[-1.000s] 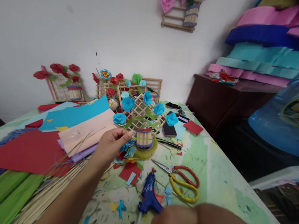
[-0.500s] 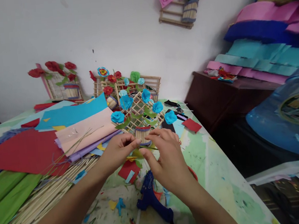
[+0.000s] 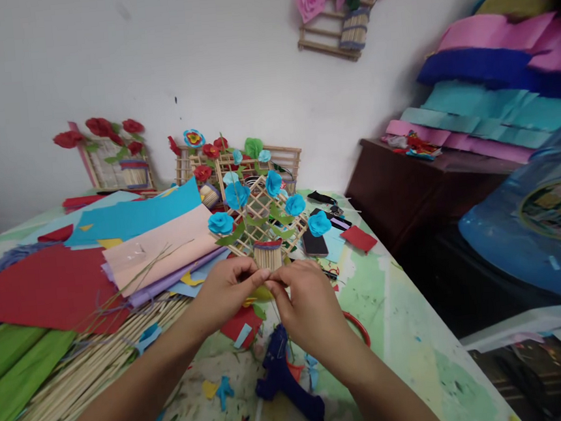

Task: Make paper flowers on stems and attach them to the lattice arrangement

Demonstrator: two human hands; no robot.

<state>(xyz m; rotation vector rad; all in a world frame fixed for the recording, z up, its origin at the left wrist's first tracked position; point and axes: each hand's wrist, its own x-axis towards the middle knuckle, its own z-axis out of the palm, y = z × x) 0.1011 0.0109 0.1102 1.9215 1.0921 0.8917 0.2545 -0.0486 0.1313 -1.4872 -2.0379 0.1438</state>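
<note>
My left hand [image 3: 233, 290] and my right hand [image 3: 305, 297] meet fingertip to fingertip above the table, both closed in a pinch. Whatever they pinch is too small to make out; a thin strand hangs below the fingertips. Just behind them stands a lattice of thin sticks [image 3: 259, 204] with blue paper flowers [image 3: 221, 223] and green paper leaves. A small stick basket [image 3: 268, 256] with a red and blue rim is fixed at its foot, its lower part hidden by my fingers. Below my right hand lies a blue glue gun [image 3: 288, 383].
Coloured paper sheets [image 3: 46, 287] and a bundle of thin sticks [image 3: 92, 364] cover the left side. A phone [image 3: 315, 243], a red paper piece [image 3: 359, 238] and a red ring-shaped edge [image 3: 359, 328] are on the right. Paper scraps [image 3: 224, 392] lie in front.
My right hand has closed from spread fingers into a pinch and moved left and down to meet my left fingertips. The left hand stays nearly in place.
</note>
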